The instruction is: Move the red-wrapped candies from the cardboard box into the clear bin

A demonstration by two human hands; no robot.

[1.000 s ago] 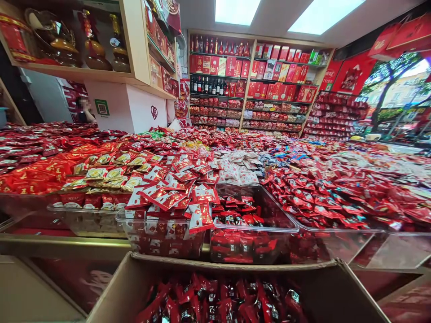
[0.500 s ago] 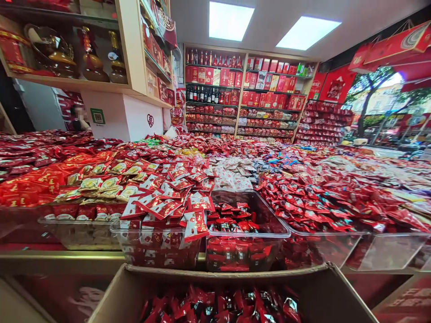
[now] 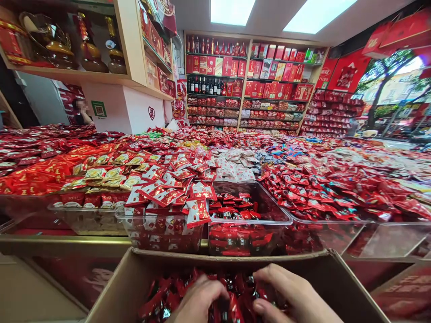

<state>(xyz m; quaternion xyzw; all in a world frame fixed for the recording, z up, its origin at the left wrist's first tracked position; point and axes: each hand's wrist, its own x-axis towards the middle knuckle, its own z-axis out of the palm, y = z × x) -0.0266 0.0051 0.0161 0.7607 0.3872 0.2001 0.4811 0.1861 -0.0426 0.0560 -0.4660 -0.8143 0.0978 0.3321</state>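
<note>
Inside an open cardboard box (image 3: 232, 259) at the bottom of the view lies a heap of small red and black wrapped packets (image 3: 158, 300). My left hand (image 3: 202, 299) reaches into the heap, fingers bent down among the packets and their tips partly hidden. To its right my right hand (image 3: 291, 294) is over the same heap, thumb and fingers apart, touching packets. Just beyond the box, a clear bin (image 3: 249, 221) holds similar packets at a low level. Beside it on the left, another clear bin (image 3: 161, 220) is heaped with red and white packets.
More clear bins (image 3: 323, 224) piled with wrapped sweets run along both sides and far back. A display cabinet (image 3: 134, 67) juts out at upper left. Shelves of bottles and boxes (image 3: 247, 80) stand at the back. A person (image 3: 82, 112) is partly visible at far left.
Both my hands have come into view and into the cardboard box. The view has tilted slightly downward, and the shelves and bins sit a little higher.
</note>
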